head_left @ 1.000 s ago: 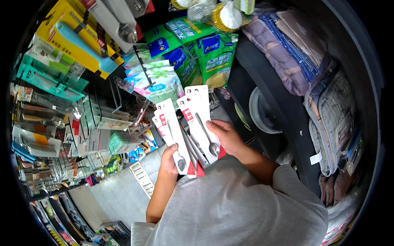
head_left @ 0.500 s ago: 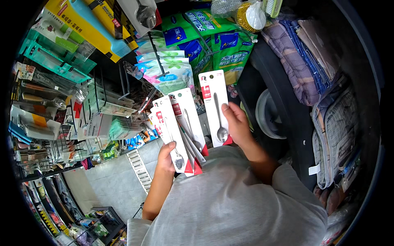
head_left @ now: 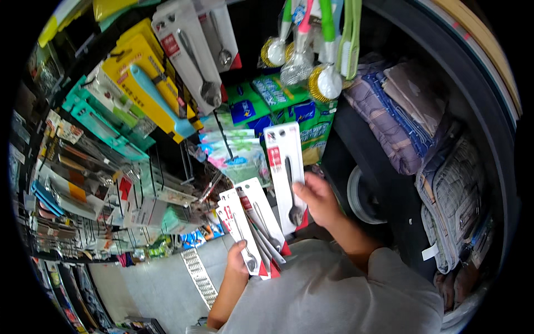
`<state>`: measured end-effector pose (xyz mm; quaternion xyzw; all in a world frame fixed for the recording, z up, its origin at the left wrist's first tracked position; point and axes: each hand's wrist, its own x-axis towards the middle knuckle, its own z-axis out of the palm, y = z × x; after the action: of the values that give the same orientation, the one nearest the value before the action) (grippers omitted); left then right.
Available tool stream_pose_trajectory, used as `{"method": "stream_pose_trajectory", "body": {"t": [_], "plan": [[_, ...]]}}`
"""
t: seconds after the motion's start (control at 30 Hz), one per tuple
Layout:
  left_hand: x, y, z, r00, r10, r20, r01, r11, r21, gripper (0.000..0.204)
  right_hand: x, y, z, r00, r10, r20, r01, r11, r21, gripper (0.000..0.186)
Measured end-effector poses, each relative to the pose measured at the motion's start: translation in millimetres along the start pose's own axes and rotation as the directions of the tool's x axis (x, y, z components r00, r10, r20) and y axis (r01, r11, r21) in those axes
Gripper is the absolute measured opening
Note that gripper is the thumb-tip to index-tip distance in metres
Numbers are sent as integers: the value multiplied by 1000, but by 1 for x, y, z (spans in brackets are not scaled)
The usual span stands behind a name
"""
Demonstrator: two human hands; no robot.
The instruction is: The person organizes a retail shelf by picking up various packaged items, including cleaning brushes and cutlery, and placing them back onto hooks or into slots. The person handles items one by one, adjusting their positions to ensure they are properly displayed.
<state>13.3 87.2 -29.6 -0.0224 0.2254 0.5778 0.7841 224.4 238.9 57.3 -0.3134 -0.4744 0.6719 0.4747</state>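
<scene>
My left hand [head_left: 238, 259] grips a fanned bunch of carded spoons [head_left: 257, 216], white cards with red corners, each bearing a metal spoon. In my right hand [head_left: 321, 200] is a single carded spoon [head_left: 285, 150], held upright by its right edge with the thumb across the front. The single card stands just right of the bunch and a little higher. Further up, more carded spoons [head_left: 186, 55] hang on the rack, with a blue-handled tool on a yellow card [head_left: 146, 83] to their left.
Green packs [head_left: 314, 131] and pastel packets [head_left: 233, 161] hang beyond my hands. Scrubbing brushes [head_left: 328, 83] dangle at the top. Folded cloths [head_left: 389, 122] and a quilted grey item [head_left: 453, 206] lie on the right. Hooks with packaged goods [head_left: 83, 189] crowd the left, above a tiled floor [head_left: 161, 286].
The view has tilted up, bringing the hanging carded spoons and brushes further into sight. Both hands appear lower in the picture, still holding their cards.
</scene>
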Motion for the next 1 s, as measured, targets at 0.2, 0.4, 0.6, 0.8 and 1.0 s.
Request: {"method": "stream_pose_trajectory", "body": {"t": [0.2,0.4,0.6,0.8,1.0], "plan": [[-5,-4,33,999,32,40,-36,994,101,66,109,-87,42,922,-377,89,379,925,-5,20],[-14,-9,23,996,93,-9,-91,984,152,65,168,-108,75,871,-479,104,473,877,81,23],[-22,-10,0,994,106,20,-106,994,-17,65,175,-103,79,879,-473,57,472,881,33,26],[-18,-8,-21,991,132,25,-130,989,-66,66,163,-103,82,849,-527,36,526,849,46,23],[-12,-3,-12,992,117,51,-115,992,-49,71,171,-115,87,847,-532,-8,532,847,-5,22]]}}
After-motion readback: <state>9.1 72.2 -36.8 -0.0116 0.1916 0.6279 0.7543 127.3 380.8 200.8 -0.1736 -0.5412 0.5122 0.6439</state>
